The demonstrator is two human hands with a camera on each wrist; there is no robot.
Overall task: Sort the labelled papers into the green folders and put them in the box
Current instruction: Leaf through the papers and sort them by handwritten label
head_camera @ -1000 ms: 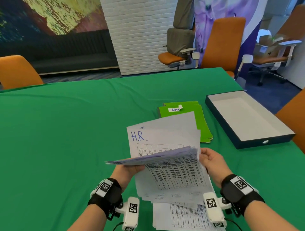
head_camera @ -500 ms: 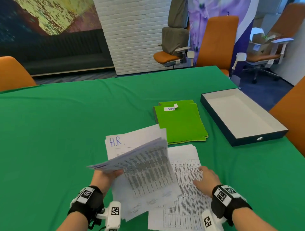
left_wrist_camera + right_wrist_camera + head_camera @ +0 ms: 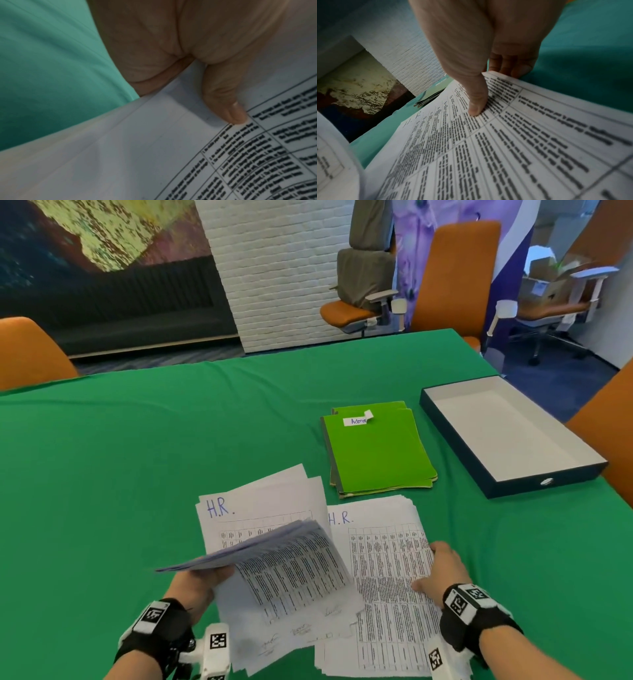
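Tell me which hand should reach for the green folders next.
Right, probably. The right hand lies on the flat paper pile, on the same side as the green folders, while the left hand grips a fanned sheaf.

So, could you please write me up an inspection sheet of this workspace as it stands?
Surface: table under a green cloth.
Job's things: green folders stacked, the top one labelled "Admin"; box open, nothing in it; paper stack headed "H.R." lying flat; sheaf of papers, also headed "H.R.", with its upper sheets lifted.
Clutter: nothing seen.
Grippers: left hand holds the sheaf, thumb on top; right hand pinches the flat stack's right edge, thumb on the print.
Cables: nothing seen.
Surroundings: orange chairs, white brick pillar, wall mural.
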